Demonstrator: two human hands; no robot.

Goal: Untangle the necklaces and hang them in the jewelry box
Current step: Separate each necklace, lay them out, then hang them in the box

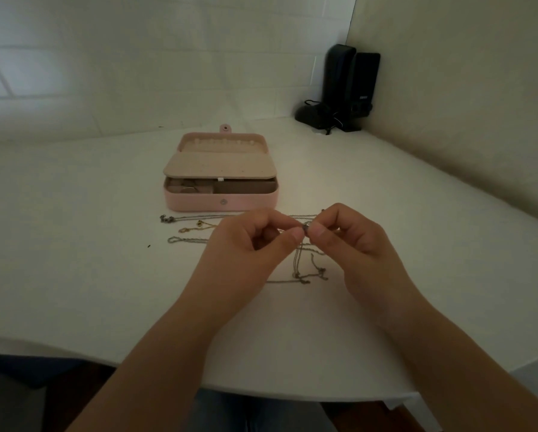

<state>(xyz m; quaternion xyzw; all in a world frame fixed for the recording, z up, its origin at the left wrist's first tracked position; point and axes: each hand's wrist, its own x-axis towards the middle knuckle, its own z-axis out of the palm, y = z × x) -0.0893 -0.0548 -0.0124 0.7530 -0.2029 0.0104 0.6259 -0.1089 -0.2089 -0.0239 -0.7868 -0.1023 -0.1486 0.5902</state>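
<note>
1. Dim room, pale walls meeting in a corner; white bench (74, 275) w/ rounded front edge. Black speakers (348, 88) at far right corner.
2. Pink jewelry box (221, 201) sits mid-bench, lid open, row of hooks (222, 142) at the back, inner flap down over the tray.
3. Left hand (249, 241) & right hand (352, 238) raised just above bench, near side of box, fingertips meeting. Both are curled, pinching a small clasp or bead (305, 227) btw thumb & forefinger.
4. Necklaces (305, 269): thin chains spread across bench just in front of box, ends trailing left, strands crossing below the hands; none hung yet.
5. Judgement: work the clasp gently, keep chain slack, don't tug, or the crossings tighten.
</note>
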